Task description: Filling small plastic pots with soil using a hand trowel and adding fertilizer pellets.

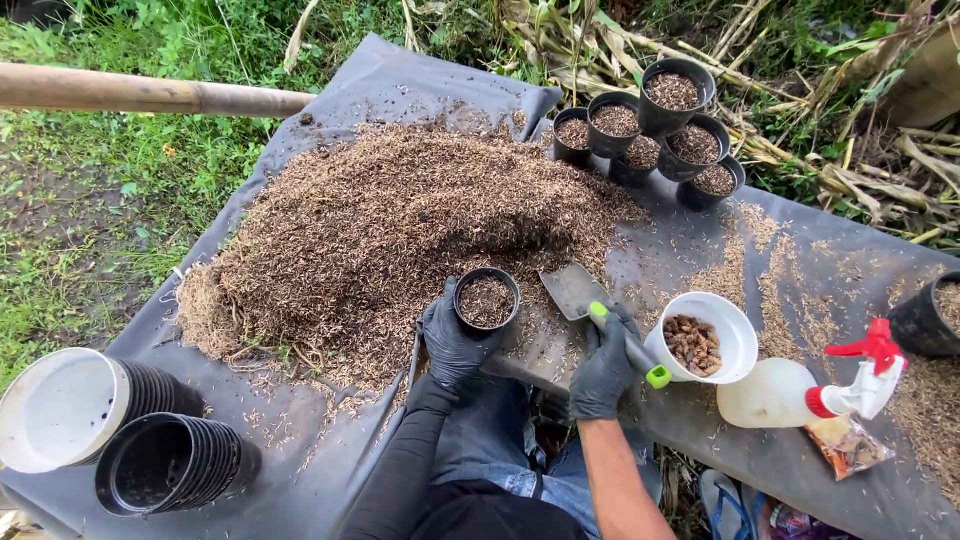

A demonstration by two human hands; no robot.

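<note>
Big husk pile is hogging the sheet ahead of my left hand. White cup and spray bottle are crowding my right hand, leaving open sheet toward the filled pots.

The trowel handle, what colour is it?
Grey with bright green ends, on the trowel in the right hand; head view.

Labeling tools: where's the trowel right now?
Head view, centre: the trowel is in the right hand, blade on the sheet between the small black pot and white cup.
</note>
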